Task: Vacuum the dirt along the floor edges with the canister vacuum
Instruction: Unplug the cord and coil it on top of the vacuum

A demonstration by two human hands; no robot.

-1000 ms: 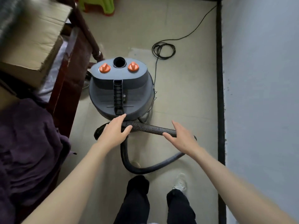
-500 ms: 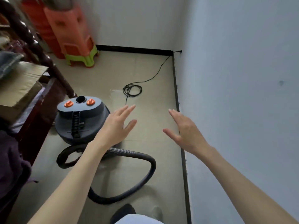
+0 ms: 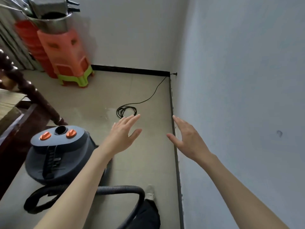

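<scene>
Grey plastic makes up the round canister vacuum (image 3: 57, 154), which sits on the floor (image 3: 145, 162) to the left of the left hand's (image 3: 123, 136) fingers, lower down. Its ribbed hose (image 3: 115, 190) loops along the floor under the left arm, and the arm hides part of it. The hose's far end runs off the bottom edge, so you cannot see where it stops.

Both hands hold nothing. The left hand's fingers are straight and close together, with the thumb out to the side. The right hand (image 3: 189, 139) is the same, fingers straight and a little spread, right beside the black floor edge strip (image 3: 175, 146) along the wall.

Just past the left fingertips lies a coiled black cord (image 3: 126, 111) (its plug goes into the wall in the corner). Orange stools (image 3: 66, 52) stand far beyond the fingers, with blurry metal pots on top, cut off.

One second ago both hands were on the hose; now they are lifted off it, up in the air.
</scene>
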